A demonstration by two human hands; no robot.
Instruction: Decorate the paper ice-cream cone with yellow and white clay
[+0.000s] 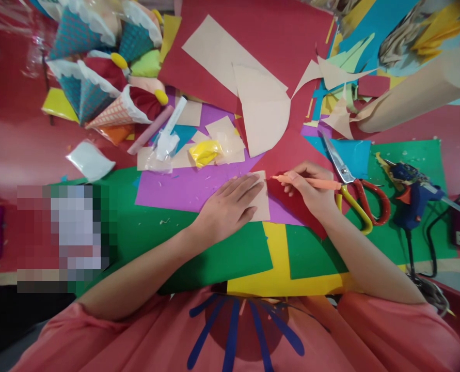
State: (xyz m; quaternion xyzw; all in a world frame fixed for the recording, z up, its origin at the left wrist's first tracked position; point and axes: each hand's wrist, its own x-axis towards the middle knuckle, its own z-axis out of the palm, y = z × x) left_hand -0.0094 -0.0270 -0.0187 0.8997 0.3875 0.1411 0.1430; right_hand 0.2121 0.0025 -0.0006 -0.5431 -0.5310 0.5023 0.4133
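My left hand (227,209) lies flat, fingers stretched out, pressing on a small beige paper piece (264,204). That piece rests over purple paper (171,188) and the edge of a red sheet. In my right hand (311,194) is a slim orange pen (309,181), gripped like a writing tool. Its tip points left, close to the right edge of the beige piece; whether it touches the red sheet (291,155) I cannot tell. Just above the hands a beige cone-shaped cutout (266,111) overlaps a beige strip.
Large scissors (344,170) with red and yellow handles lie right of my right hand, then a blue glue gun (411,206) with its cord. A beige paper roll (415,95) is at upper right. Paper cones (94,88) crowd the upper left. A yellow packet (205,153) lies ahead.
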